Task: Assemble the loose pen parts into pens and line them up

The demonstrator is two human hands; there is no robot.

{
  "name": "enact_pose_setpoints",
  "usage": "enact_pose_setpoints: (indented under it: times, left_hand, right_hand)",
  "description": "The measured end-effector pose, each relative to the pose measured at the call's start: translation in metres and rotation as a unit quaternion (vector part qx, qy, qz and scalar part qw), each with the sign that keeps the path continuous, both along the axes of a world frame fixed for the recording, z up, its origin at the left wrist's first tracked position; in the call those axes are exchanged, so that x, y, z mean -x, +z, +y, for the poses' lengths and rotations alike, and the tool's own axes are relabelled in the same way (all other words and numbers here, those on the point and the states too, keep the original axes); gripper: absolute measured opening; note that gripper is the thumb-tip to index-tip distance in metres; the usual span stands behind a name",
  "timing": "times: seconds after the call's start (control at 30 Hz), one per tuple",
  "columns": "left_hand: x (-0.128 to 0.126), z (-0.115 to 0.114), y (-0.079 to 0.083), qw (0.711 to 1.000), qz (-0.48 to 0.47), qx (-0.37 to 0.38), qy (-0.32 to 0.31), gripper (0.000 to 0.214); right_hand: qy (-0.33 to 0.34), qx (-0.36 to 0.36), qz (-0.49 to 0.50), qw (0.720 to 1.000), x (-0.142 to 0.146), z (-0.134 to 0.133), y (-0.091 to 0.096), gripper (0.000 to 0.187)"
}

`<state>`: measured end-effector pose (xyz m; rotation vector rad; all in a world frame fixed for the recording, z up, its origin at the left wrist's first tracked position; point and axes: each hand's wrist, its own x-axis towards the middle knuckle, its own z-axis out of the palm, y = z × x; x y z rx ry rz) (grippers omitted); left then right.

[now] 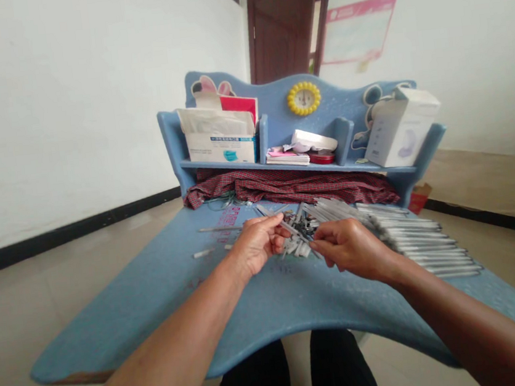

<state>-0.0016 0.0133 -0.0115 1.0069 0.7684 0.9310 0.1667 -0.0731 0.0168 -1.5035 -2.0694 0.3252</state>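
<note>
My left hand [260, 242] is closed, pinching a slim pale pen [293, 228] between thumb and fingers. The pen slants down to the right, where my right hand [351, 245] pinches its lower end with thumb and forefinger. Blur hides exactly how its parts fit together. Behind and below the hands lies a heap of small black and white pen parts [302, 248]. To the right of my right hand, clear pens with dark ends [435, 247] lie side by side in a row. More pale tubes [329, 209] lie behind the right hand.
A small white piece [203, 253] and a thin rod [217, 228] lie left on the blue desk [157, 291]. Checked red cloth [285, 187] is bunched under the shelf. The shelf holds a mask box [222, 147], a white carton [401, 130] and a yellow clock [303, 98].
</note>
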Motion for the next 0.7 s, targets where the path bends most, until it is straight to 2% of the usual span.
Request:
enact_pose_setpoints:
  times: [0.17,0.33,0.43,0.5,0.6,0.7]
  left_hand:
    - [0.000,-0.003,0.007,0.996,-0.067,0.050,-0.023,0.020]
    - [0.000,-0.003,0.015,0.992,-0.110,0.067,-0.002,0.026]
    - [0.001,-0.003,0.018,0.990,-0.121,0.077,0.011,0.029]
    - [0.001,-0.003,0.018,0.989,-0.124,0.078,0.009,0.029]
    - [0.001,-0.003,0.017,0.990,-0.124,0.070,0.000,0.028]
    - [0.001,-0.003,0.017,0.991,-0.117,0.061,-0.005,0.027]
  right_hand:
    - [0.005,-0.102,0.036,0.994,0.009,0.028,0.001,0.028]
    - [-0.012,-0.083,0.053,0.995,-0.007,0.034,0.008,0.043]
    - [-0.039,-0.049,-0.062,0.996,-0.028,0.034,0.007,0.029]
    - [-0.058,-0.012,-0.179,0.982,-0.039,0.035,0.002,0.018]
    - [-0.082,0.048,-0.309,0.946,-0.047,0.039,-0.010,0.019]
    - [-0.086,0.077,-0.366,0.923,-0.044,0.042,-0.020,0.021]
